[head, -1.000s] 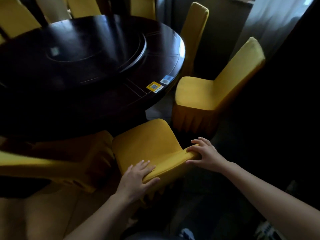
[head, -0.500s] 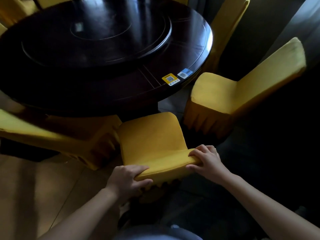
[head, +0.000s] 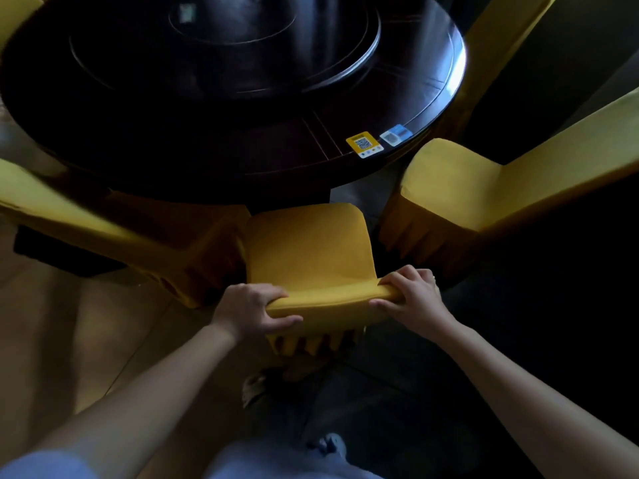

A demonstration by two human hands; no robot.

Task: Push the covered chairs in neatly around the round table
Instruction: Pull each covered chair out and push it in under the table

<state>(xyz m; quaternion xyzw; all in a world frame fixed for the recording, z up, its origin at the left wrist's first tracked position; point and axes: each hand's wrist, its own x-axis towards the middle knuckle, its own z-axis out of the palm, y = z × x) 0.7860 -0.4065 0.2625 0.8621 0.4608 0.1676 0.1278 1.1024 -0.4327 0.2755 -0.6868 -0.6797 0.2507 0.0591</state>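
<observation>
Your left hand (head: 252,311) grips the left end of the chair (head: 306,247) back's top edge, fingers curled over the far side and thumb pressed along the near face. Your right hand (head: 413,299) grips the right end the same way, fingers wrapped over the top. The chair stands straight ahead of you, at the near side of the round tabletop (head: 173,150), its yellow cover reaching the tabletop's near rim. A left chair (head: 86,223) sits just beside it, angled, its skirt touching the chair's left side. A right chair (head: 484,188) stands near on the other side, turned toward the tabletop with a dark gap between. A yellow sticker (head: 364,144) and a blue sticker (head: 396,134) lie side by side near the tabletop's right rim, and a turntable (head: 224,46) sits at its middle.
</observation>
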